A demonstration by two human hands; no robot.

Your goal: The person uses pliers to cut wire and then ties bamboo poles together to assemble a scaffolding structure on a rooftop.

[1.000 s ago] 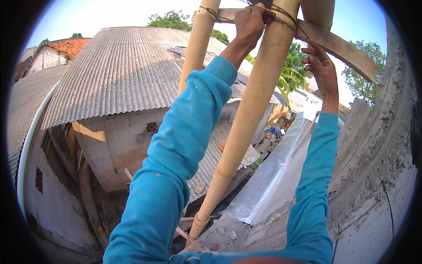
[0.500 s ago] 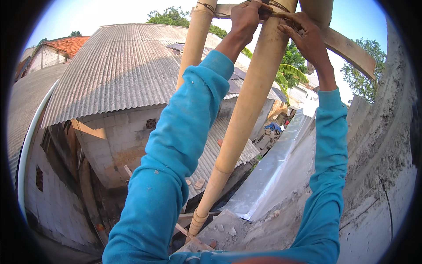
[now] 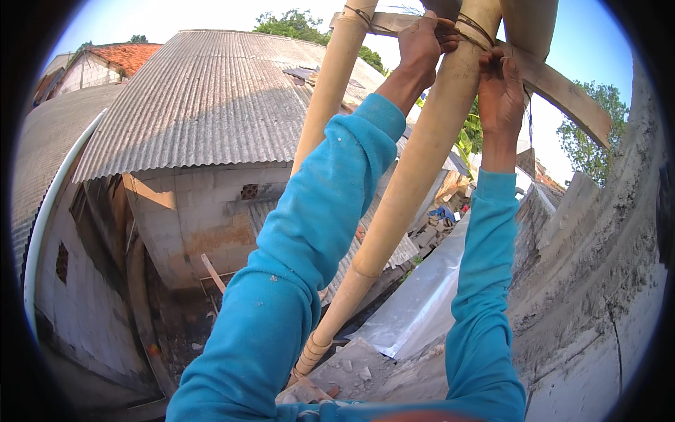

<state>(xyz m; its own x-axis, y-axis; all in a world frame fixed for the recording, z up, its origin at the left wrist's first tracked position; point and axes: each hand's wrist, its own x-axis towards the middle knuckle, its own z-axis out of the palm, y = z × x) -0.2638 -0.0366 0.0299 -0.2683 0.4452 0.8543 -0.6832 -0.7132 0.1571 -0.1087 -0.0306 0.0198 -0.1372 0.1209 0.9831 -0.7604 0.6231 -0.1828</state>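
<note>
Both my arms reach up to a thick bamboo pole (image 3: pixel 429 148) that slants through the middle. Dark binding wire (image 3: pixel 477 29) loops round its upper part, where a wooden plank (image 3: pixel 569 95) crosses behind. My left hand (image 3: pixel 420 49) is closed at the pole's left side, its curled fingers on the wire. On the right side, my right hand (image 3: pixel 500 98) pinches close to the other end of the loop, palm toward me; the fingertips are partly hidden. Thin dark strands stick out above my left hand and hang beside my right wrist.
A second bamboo pole (image 3: pixel 330 91), also wire-bound, stands to the left. Beyond lies a corrugated roof (image 3: pixel 204 98) over a block wall (image 3: pixel 211 211). Below are a shiny metal sheet (image 3: pixel 415 309) and rubble (image 3: pixel 358 369). A rough concrete wall (image 3: pixel 598 281) rises at the right.
My right hand has come down off the pole's front to its right side and turned its palm toward me. My left hand has slid slightly lower. The view has shifted, moving the poles rightward.
</note>
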